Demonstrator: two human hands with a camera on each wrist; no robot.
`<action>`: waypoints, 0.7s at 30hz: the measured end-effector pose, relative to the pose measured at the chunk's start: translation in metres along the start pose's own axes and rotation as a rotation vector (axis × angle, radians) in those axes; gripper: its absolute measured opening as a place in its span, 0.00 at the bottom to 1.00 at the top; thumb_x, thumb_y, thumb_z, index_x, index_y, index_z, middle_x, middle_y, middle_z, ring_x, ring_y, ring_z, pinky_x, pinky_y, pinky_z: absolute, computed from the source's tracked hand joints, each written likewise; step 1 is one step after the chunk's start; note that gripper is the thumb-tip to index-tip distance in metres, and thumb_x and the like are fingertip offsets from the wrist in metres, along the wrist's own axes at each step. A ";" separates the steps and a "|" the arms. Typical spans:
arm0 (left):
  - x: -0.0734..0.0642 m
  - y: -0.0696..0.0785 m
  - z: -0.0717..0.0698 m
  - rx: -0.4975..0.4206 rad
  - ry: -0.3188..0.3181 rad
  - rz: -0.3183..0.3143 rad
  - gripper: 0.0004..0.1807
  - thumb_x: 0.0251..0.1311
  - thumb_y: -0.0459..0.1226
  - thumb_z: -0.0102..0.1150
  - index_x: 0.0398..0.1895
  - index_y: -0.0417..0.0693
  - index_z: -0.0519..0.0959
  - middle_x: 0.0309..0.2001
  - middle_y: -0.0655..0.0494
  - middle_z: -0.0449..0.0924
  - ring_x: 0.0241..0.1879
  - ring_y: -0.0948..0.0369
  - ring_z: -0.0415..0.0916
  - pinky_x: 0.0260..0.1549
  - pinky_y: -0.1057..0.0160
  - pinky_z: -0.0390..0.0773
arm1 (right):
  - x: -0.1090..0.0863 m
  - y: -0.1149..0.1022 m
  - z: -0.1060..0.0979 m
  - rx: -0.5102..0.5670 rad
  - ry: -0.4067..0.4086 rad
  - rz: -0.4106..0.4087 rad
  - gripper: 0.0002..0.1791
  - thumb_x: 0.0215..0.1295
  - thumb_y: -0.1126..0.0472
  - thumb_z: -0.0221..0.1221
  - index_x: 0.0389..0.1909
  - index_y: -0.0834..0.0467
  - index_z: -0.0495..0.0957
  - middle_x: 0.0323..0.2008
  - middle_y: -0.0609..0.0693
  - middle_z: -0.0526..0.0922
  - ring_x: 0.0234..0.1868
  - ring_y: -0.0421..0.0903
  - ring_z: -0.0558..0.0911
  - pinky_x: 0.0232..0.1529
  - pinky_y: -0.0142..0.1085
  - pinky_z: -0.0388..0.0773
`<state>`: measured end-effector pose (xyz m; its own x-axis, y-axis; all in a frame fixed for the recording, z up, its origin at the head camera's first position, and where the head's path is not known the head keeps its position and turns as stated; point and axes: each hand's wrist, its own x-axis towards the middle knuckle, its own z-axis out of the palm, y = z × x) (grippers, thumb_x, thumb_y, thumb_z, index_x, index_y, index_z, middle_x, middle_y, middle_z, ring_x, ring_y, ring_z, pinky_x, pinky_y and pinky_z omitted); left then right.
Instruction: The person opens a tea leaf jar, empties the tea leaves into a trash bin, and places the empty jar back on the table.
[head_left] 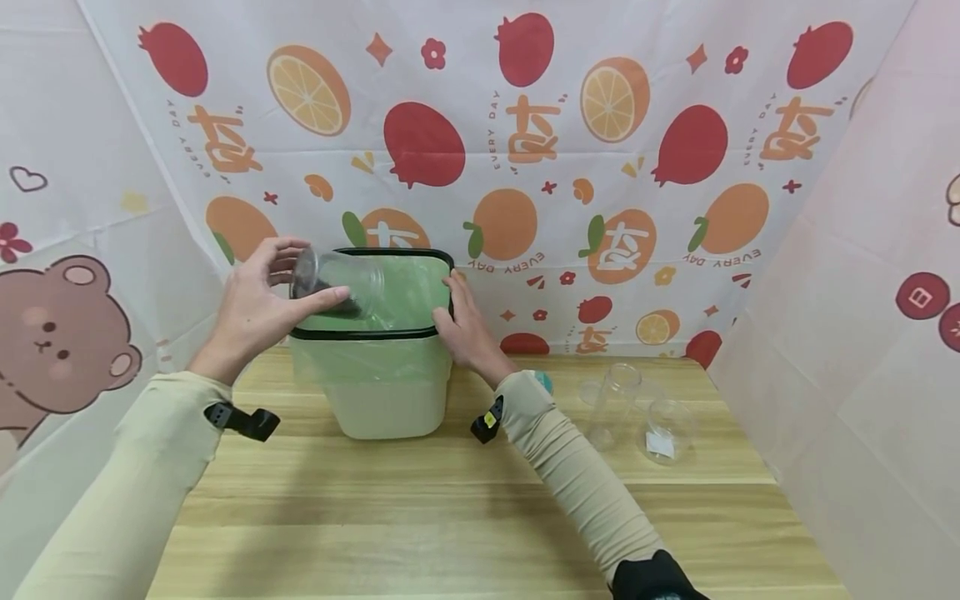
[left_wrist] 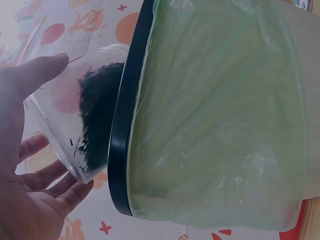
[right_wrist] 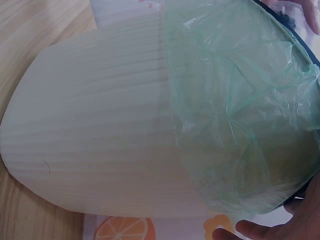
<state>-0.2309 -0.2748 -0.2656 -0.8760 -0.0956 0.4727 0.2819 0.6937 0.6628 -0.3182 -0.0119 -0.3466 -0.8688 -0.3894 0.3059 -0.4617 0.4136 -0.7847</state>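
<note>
A white trash bin (head_left: 390,408) with a black rim (head_left: 367,335) stands on the table, lined with a thin green bag (left_wrist: 215,115) folded over its outside. In my left hand (head_left: 258,304) is a clear jar (head_left: 360,271), tipped sideways over the bin's left side with its far end above the opening. The thumb and fingers hold the jar near its base. Dark shredded bits (left_wrist: 100,115) lie inside it, and a few cling to the wall. On the bin's right side my right hand (head_left: 468,329) grips the rim, with some fingers hidden in the head view.
At the right of the table stand a tall clear container (head_left: 618,396) and a shorter clear jar (head_left: 671,429) with a white label. A teal object (head_left: 544,382) is partly hidden behind the right sleeve. Printed sheets (head_left: 517,167) hang behind and at both sides.
</note>
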 end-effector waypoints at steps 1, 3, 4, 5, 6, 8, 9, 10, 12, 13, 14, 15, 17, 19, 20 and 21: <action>0.000 0.001 0.000 -0.001 -0.001 0.002 0.44 0.51 0.53 0.77 0.70 0.55 0.67 0.65 0.45 0.74 0.64 0.43 0.73 0.60 0.39 0.71 | 0.000 0.000 0.000 0.000 0.004 -0.003 0.39 0.69 0.49 0.38 0.81 0.51 0.47 0.84 0.48 0.40 0.84 0.46 0.47 0.82 0.51 0.50; 0.000 0.002 0.001 0.001 0.000 0.009 0.44 0.51 0.53 0.77 0.70 0.56 0.68 0.65 0.45 0.75 0.64 0.43 0.73 0.60 0.40 0.71 | 0.000 0.000 0.000 -0.006 0.006 -0.004 0.39 0.69 0.49 0.38 0.81 0.51 0.47 0.84 0.47 0.40 0.83 0.46 0.47 0.82 0.51 0.50; 0.000 0.002 0.001 0.003 0.000 0.013 0.43 0.51 0.53 0.77 0.70 0.57 0.68 0.65 0.45 0.75 0.64 0.43 0.73 0.60 0.42 0.72 | 0.000 0.000 0.000 -0.009 0.007 -0.004 0.39 0.69 0.49 0.38 0.81 0.51 0.47 0.84 0.47 0.40 0.83 0.46 0.47 0.82 0.51 0.51; 0.000 0.003 0.001 0.006 0.002 0.017 0.43 0.51 0.53 0.77 0.70 0.57 0.68 0.64 0.46 0.75 0.63 0.44 0.73 0.60 0.43 0.72 | 0.000 0.000 0.000 -0.010 0.007 -0.004 0.39 0.69 0.50 0.38 0.81 0.51 0.47 0.84 0.47 0.40 0.83 0.47 0.47 0.82 0.51 0.51; 0.000 0.003 0.001 0.009 0.003 0.021 0.43 0.51 0.52 0.77 0.70 0.57 0.68 0.64 0.46 0.75 0.63 0.44 0.73 0.59 0.46 0.72 | 0.000 0.001 0.000 -0.013 0.007 -0.003 0.39 0.69 0.50 0.38 0.81 0.52 0.47 0.84 0.46 0.40 0.83 0.47 0.47 0.82 0.51 0.51; 0.000 0.003 0.002 0.014 0.007 0.028 0.42 0.52 0.52 0.77 0.70 0.58 0.68 0.64 0.46 0.75 0.63 0.45 0.73 0.58 0.49 0.72 | 0.000 0.001 0.000 -0.018 0.003 0.002 0.39 0.68 0.50 0.38 0.81 0.52 0.47 0.84 0.46 0.40 0.83 0.46 0.47 0.82 0.51 0.51; 0.000 0.003 0.002 0.017 0.008 0.031 0.42 0.52 0.52 0.77 0.70 0.58 0.68 0.64 0.46 0.75 0.62 0.46 0.73 0.58 0.50 0.72 | 0.000 0.001 0.001 -0.019 0.002 0.003 0.39 0.68 0.49 0.38 0.81 0.51 0.47 0.84 0.45 0.40 0.83 0.46 0.47 0.82 0.51 0.51; 0.000 0.003 0.002 0.018 0.010 0.034 0.42 0.52 0.52 0.76 0.70 0.58 0.68 0.63 0.46 0.76 0.62 0.46 0.73 0.58 0.50 0.72 | 0.000 0.001 0.001 -0.016 0.002 0.005 0.39 0.68 0.49 0.38 0.81 0.52 0.47 0.84 0.45 0.40 0.83 0.46 0.48 0.82 0.51 0.51; 0.001 0.003 0.003 0.017 0.012 0.038 0.42 0.52 0.52 0.76 0.70 0.58 0.68 0.63 0.46 0.76 0.62 0.47 0.73 0.59 0.47 0.72 | -0.001 0.001 0.001 -0.012 0.002 0.004 0.39 0.68 0.49 0.38 0.81 0.51 0.47 0.84 0.45 0.40 0.83 0.46 0.48 0.82 0.51 0.51; 0.001 0.004 0.003 0.013 0.012 0.040 0.42 0.52 0.52 0.76 0.70 0.58 0.68 0.63 0.46 0.75 0.61 0.47 0.73 0.60 0.45 0.72 | -0.001 0.001 0.000 -0.011 0.004 0.004 0.39 0.68 0.49 0.38 0.81 0.50 0.47 0.84 0.45 0.40 0.83 0.46 0.48 0.82 0.51 0.51; 0.001 0.004 0.003 0.009 0.011 0.042 0.42 0.52 0.52 0.76 0.70 0.58 0.68 0.64 0.46 0.75 0.61 0.47 0.73 0.60 0.42 0.71 | -0.002 0.001 0.001 -0.007 0.007 0.003 0.39 0.68 0.49 0.38 0.81 0.50 0.47 0.84 0.45 0.40 0.83 0.46 0.48 0.82 0.51 0.51; 0.001 0.004 0.003 0.008 0.011 0.041 0.42 0.52 0.52 0.76 0.70 0.58 0.68 0.64 0.46 0.75 0.61 0.47 0.73 0.60 0.42 0.71 | -0.002 0.001 0.001 -0.005 0.009 0.002 0.39 0.68 0.49 0.38 0.81 0.50 0.47 0.84 0.45 0.40 0.83 0.46 0.48 0.82 0.51 0.51; 0.001 0.005 0.004 0.000 0.009 0.043 0.42 0.52 0.52 0.76 0.70 0.58 0.68 0.64 0.45 0.75 0.61 0.46 0.73 0.61 0.39 0.71 | -0.002 0.001 0.000 -0.004 0.012 0.000 0.39 0.68 0.49 0.38 0.81 0.50 0.47 0.84 0.45 0.40 0.83 0.46 0.48 0.82 0.51 0.51; 0.001 0.005 0.004 -0.002 0.009 0.045 0.42 0.52 0.51 0.76 0.70 0.57 0.69 0.64 0.45 0.75 0.61 0.46 0.73 0.60 0.38 0.71 | -0.002 0.001 0.000 -0.001 0.014 -0.003 0.39 0.68 0.50 0.38 0.81 0.51 0.48 0.84 0.45 0.41 0.83 0.46 0.48 0.82 0.51 0.52; 0.002 0.005 0.004 -0.002 0.009 0.046 0.42 0.53 0.51 0.76 0.70 0.57 0.69 0.64 0.45 0.75 0.61 0.46 0.73 0.60 0.38 0.71 | -0.002 0.001 0.000 0.000 0.015 -0.004 0.39 0.68 0.50 0.38 0.81 0.51 0.48 0.84 0.46 0.41 0.83 0.47 0.49 0.81 0.51 0.52; 0.002 0.005 0.005 -0.001 0.010 0.050 0.42 0.52 0.51 0.76 0.70 0.57 0.69 0.64 0.45 0.75 0.61 0.46 0.73 0.60 0.38 0.71 | -0.002 0.001 0.000 0.003 0.016 -0.005 0.39 0.67 0.50 0.38 0.81 0.52 0.48 0.84 0.46 0.41 0.83 0.47 0.49 0.81 0.51 0.52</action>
<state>-0.2333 -0.2678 -0.2637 -0.8571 -0.0678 0.5106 0.3256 0.6969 0.6390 -0.3166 -0.0104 -0.3479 -0.8692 -0.3784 0.3182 -0.4655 0.4096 -0.7846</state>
